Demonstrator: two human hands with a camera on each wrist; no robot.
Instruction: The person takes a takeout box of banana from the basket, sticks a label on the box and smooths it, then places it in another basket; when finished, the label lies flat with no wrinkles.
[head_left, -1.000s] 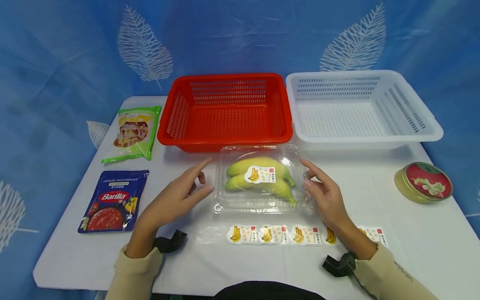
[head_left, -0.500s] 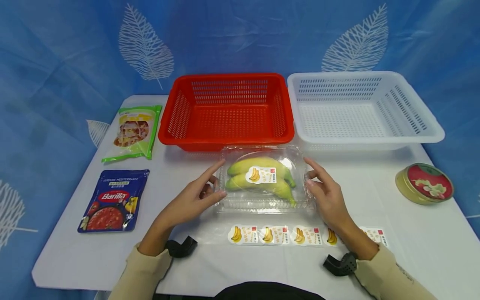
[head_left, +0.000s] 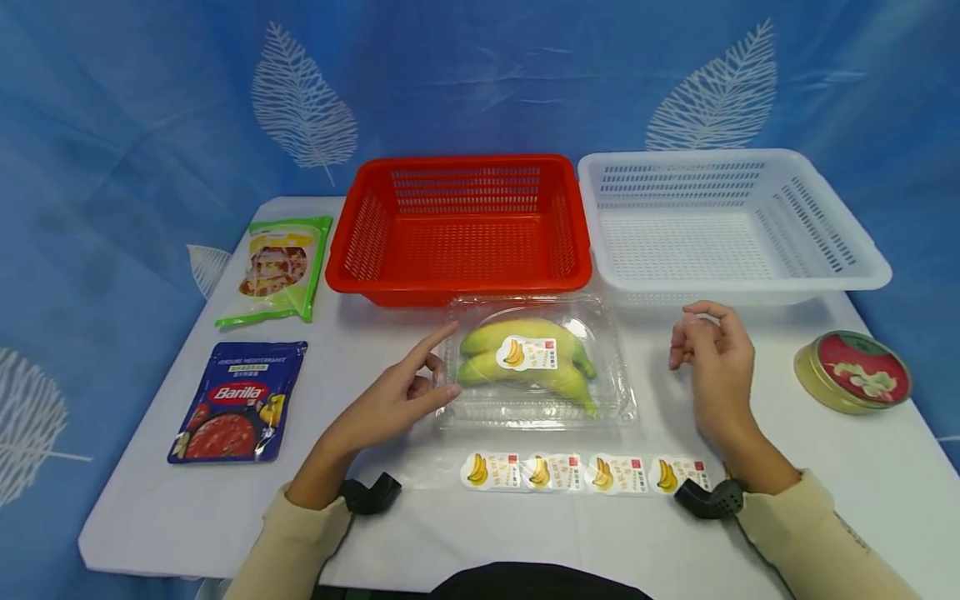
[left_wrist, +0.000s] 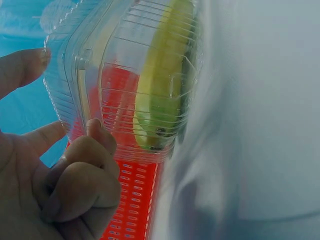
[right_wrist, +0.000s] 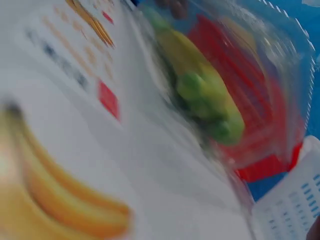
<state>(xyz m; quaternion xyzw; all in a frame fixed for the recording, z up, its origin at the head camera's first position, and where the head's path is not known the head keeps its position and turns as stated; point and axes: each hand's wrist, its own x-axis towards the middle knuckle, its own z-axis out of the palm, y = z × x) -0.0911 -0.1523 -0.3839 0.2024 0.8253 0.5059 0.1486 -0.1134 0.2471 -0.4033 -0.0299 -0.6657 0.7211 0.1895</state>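
Head: clear plastic clamshell box (head_left: 540, 417) sits on the white-covered bench (head_left: 480, 533), yellow-green bananas (head_left: 487, 335) inside, white banana-print label (head_left: 534, 353) on its lid. Left hand (head_left: 390, 400): thumb and index spread apart, tips at the box's left edge. Right hand (head_left: 716, 367): right of the box, bench showing between, fingers loosely bent. Red slotted plastic basket (head_left: 465, 297) just behind the box, contact unclear; white slotted plastic basket (head_left: 750, 287) behind it to the right. Row of white banana-print stickers (head_left: 552, 472) in front, narrow gap to the box's front edge. Round gold tin with red lid (head_left: 855, 375) well right of the box; blue Barilla pouch (head_left: 236, 404) and green-edged packet (head_left: 277, 267) well left.

Left wrist: fingertips at the box's rim, other fingers curled beside its ribbed side. Red basket beyond.

Right wrist: blurred. Stickers nearer the camera than the box; right hand's state can't be told here.
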